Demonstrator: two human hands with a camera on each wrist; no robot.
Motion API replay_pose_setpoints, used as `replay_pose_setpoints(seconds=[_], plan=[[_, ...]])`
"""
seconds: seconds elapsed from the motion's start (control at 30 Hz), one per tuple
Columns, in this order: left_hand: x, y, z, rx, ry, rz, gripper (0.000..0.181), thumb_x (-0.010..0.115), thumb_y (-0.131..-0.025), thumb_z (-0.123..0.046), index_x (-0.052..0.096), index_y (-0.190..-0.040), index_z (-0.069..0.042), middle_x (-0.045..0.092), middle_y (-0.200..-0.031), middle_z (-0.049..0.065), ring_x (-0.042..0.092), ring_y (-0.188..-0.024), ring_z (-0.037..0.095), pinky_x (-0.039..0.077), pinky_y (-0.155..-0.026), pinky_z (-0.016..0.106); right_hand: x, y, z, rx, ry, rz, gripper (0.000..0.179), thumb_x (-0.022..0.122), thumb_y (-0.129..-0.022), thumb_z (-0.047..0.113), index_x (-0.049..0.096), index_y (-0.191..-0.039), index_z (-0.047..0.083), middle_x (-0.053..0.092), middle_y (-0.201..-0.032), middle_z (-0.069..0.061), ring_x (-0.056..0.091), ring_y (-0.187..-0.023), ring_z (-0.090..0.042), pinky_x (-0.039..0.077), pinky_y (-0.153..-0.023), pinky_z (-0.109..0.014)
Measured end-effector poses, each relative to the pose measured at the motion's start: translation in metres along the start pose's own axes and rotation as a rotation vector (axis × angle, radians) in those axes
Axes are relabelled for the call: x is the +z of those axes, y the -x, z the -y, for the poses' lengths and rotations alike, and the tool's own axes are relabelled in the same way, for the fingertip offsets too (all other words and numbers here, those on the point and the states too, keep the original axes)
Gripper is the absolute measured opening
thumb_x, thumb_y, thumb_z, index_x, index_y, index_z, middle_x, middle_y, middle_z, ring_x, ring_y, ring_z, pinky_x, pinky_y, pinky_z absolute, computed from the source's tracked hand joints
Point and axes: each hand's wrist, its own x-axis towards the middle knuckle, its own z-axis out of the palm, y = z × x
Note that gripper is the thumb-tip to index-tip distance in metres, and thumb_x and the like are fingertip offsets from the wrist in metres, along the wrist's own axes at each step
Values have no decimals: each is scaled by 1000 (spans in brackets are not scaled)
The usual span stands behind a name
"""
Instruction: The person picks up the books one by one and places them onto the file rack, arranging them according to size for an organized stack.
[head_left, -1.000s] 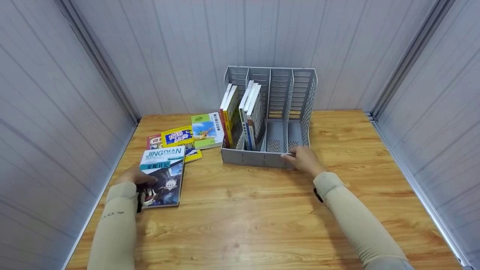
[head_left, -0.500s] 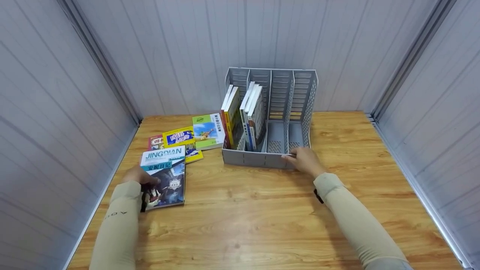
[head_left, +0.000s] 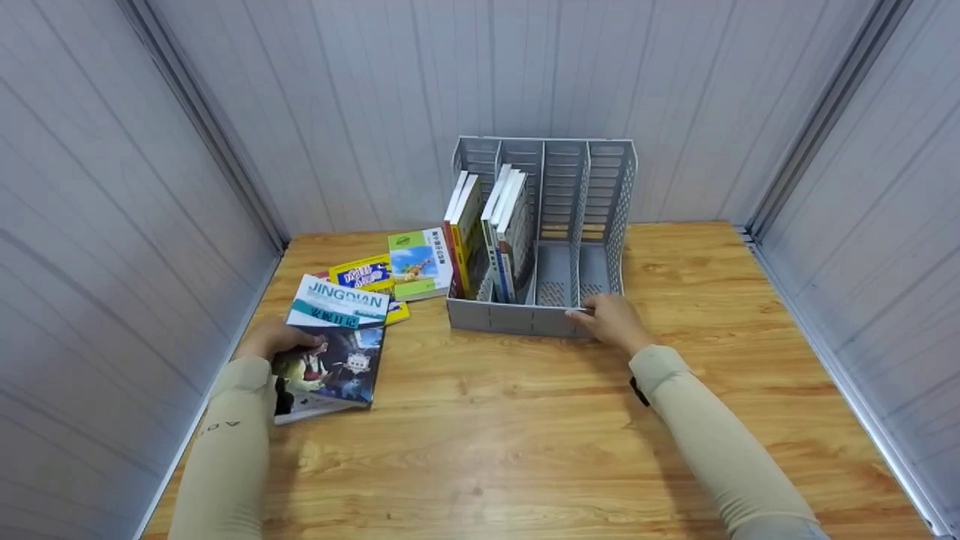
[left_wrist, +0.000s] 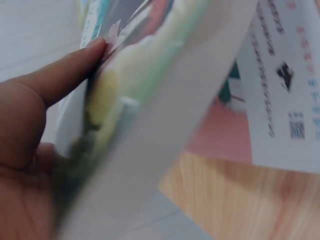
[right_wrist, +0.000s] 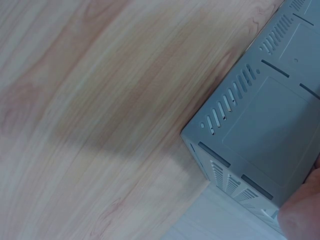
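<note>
Head view: dark book [head_left: 346, 364] pinched at side by left hand [head_left: 274, 339]; gray rack [head_left: 510, 318] gripped by right hand [head_left: 613, 319], likely kept steady.

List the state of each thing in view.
Dark JINGDIAN paper book: gripped by the left hand
Gray plastic four-slot rack: gripped at its front edge by the right hand
Paper books in the rack's two left slots: standing
Green-and-blue paper book: lying cover up
Yellow-and-blue paper book: partly covered
Pink paper book: mostly covered
</note>
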Motion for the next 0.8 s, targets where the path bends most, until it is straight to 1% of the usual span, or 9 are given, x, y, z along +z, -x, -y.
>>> replay_pose_setpoints(seconds=[0.13,0.3,0.37,0.47,0.53,0.67,0.7,0.77,0.8], plan=[[4,-2,-8,14,84,-1,73,83,-95,-30,56,-145,17,64,-136,30,63,-111,33,53,-105,46,0,0,0,2,-1,6,49,70,-106,40,49,-70,16,46,-65,3,42,-62,-17,37,-63,-34],[9,-3,-18,4,151,-24,68,76,-101,-26,52,-150,14,59,-144,31,59,-117,37,52,-112,53,-2,0,0,7,-11,16,49,70,-106,41,49,-70,16,45,-65,3,42,-62,-17,37,-63,-34],[9,-2,-21,16,163,-32,66,74,-103,-24,51,-151,13,57,-146,32,58,-118,38,51,-114,55,-2,0,0,14,-11,18,49,70,-106,41,49,-70,16,45,-65,3,42,-62,-17,37,-63,-34],[9,0,-27,51,175,-37,63,73,-102,-20,52,-151,14,56,-148,33,59,-119,38,50,-116,56,-2,0,0,15,0,19,47,70,-106,40,51,-71,15,47,-66,2,44,-64,-18,38,-65,-34],[9,3,-32,84,183,-47,61,75,-101,-18,55,-148,15,59,-143,32,60,-115,36,53,-112,53,-3,-1,0,7,6,15,48,70,-106,40,51,-70,16,47,-66,2,44,-64,-18,39,-66,-35],[10,9,-44,110,188,-63,58,75,-100,-19,58,-145,13,63,-140,30,63,-112,33,55,-105,49,-2,0,1,-9,10,7,49,71,-106,38,48,-69,16,45,-64,2,42,-63,-17,37,-65,-35],[11,10,-48,120,190,-72,57,75,-100,-18,58,-145,12,63,-139,30,63,-112,33,55,-105,50,-1,0,1,-10,10,7,49,70,-106,38,47,-69,16,44,-64,3,41,-63,-17,37,-65,-35],[13,14,-55,120,206,-81,57,72,-102,-19,57,-148,10,61,-144,31,63,-116,35,55,-108,53,0,0,0,-8,7,9,48,70,-107,38,49,-70,15,45,-64,3,41,-63,-17,37,-64,-34],[14,15,-58,131,218,-93,55,72,-102,-18,57,-148,9,62,-145,31,63,-117,36,54,-109,55,1,0,0,-7,6,10,48,70,-107,39,49,-70,15,46,-64,2,41,-62,-17,37,-64,-34]])
